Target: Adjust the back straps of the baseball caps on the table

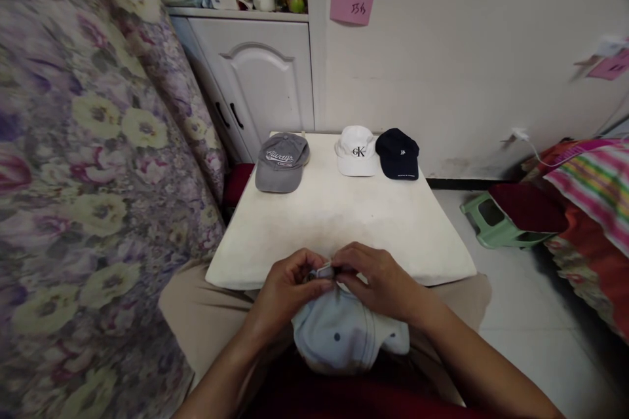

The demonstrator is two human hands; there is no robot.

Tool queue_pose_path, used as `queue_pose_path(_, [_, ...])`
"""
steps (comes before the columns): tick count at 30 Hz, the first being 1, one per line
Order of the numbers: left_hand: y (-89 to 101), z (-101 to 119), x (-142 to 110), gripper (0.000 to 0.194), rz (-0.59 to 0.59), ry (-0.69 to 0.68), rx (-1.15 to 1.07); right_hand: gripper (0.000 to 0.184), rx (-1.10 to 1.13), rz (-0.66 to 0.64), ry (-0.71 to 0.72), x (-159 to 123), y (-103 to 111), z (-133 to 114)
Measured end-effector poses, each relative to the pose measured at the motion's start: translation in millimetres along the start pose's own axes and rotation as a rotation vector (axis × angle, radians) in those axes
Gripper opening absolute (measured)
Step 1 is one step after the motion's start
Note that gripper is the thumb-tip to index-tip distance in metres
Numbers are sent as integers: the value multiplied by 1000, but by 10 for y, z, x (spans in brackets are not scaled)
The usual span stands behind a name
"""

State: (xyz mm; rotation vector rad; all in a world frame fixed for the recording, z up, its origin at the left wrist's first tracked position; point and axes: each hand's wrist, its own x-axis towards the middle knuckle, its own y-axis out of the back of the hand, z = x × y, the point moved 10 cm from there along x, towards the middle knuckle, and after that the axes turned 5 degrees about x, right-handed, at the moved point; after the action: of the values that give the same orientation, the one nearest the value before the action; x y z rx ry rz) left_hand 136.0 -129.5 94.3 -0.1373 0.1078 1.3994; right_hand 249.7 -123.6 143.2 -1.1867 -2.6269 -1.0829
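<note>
A light blue cap (339, 334) lies in my lap, at the near edge of the table. My left hand (297, 278) pinches the cap's back strap (324, 270) between thumb and fingers. From the other side my right hand (368, 275) grips the same strap, its fingertips close to those of the left. The fingers partly hide the strap and its fastening. On the far side of the table rest a grey cap (281, 167) with white lettering, a white cap (358, 154) and a dark navy cap (399, 154).
The cream table (339, 222) stands against the wall. A floral curtain (98, 177) hangs close on the left, beside a white cabinet (260, 72). To the right are a green stool (491, 216) with a dark red top and a striped bed cover (599, 190).
</note>
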Motion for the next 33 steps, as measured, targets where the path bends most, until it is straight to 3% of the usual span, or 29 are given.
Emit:
queue_pose_path(8, [-110, -39, -6, 29, -99, 15, -3, 34, 19, -145, -69, 57, -77, 23])
queue_pose_path(12, [-172, -13, -3, 24, -190, 4, -33, 26, 231, -162, -42, 64, -120, 39])
queue_pose_path(16, [-154, -34, 15, 27, -214, 10, -102, 16, 475, -77, -14, 69, -49, 112])
queue_pose_path(20, [-97, -110, 44, 26, -177, 39, -168, 26, 839, 77, -11, 56, 40, 279])
queue_pose_path(23, [-136, -136, 52, 25, -202, 48, -134, 28, 1027, 155, -108, 59, -3, 456])
queue_pose_path(27, [-186, -105, 65, 20, -194, 31, -121, 26, 891, 186, -288, 74, -53, 558])
queue_pose_path(30, [-136, -117, 79, 21, -118, 44, -137, 22, 646, 212, -313, 65, 62, 502])
queue_pose_path(33, [-77, -163, 77, 25, -57, 77, -153, 17, 547, 101, -323, 33, 29, 466])
